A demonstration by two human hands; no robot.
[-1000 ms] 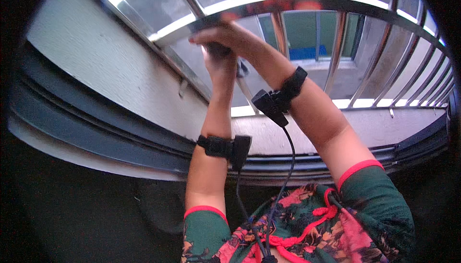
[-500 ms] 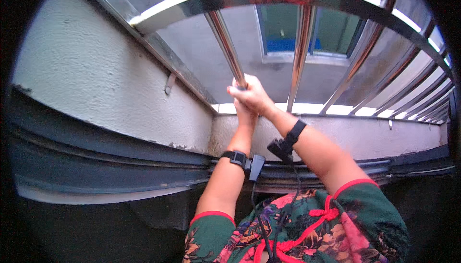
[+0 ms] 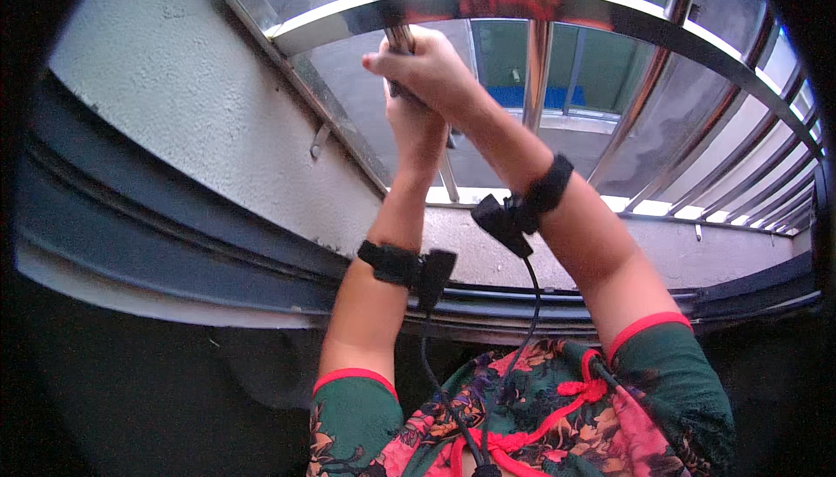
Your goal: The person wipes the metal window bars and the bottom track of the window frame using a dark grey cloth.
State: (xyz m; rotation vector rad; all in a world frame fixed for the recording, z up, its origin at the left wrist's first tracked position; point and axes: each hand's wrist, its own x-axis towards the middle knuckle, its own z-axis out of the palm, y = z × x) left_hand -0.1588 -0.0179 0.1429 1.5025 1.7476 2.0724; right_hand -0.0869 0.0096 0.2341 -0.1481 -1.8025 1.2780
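Both my hands are on one upright metal bar [image 3: 449, 183] of a shiny window grille, just under its curved crosspiece [image 3: 488, 3]. My right hand [image 3: 428, 68] is closed around the bar, thumb pointing left. Below and partly behind it, my left hand [image 3: 411, 122] is closed around the same bar; its fingers are largely hidden. A small dark patch shows by the fingers, and I cannot make out what it is. Black straps with small dark boxes sit on my left forearm [image 3: 387, 264] and right forearm [image 3: 550, 183].
More metal bars [image 3: 537, 77] curve away to the right. A rough pale wall [image 3: 174, 111] with a small metal bracket [image 3: 319, 141] stands at left. A dark window track [image 3: 218, 251] runs across below. Beyond the grille is another window [image 3: 601, 68]. Cables [image 3: 427, 346] hang from the forearm boxes.
Both hands have slid up along the bar, from near its lower end to just beneath the crosspiece, still closed around it. The view has shifted slightly.
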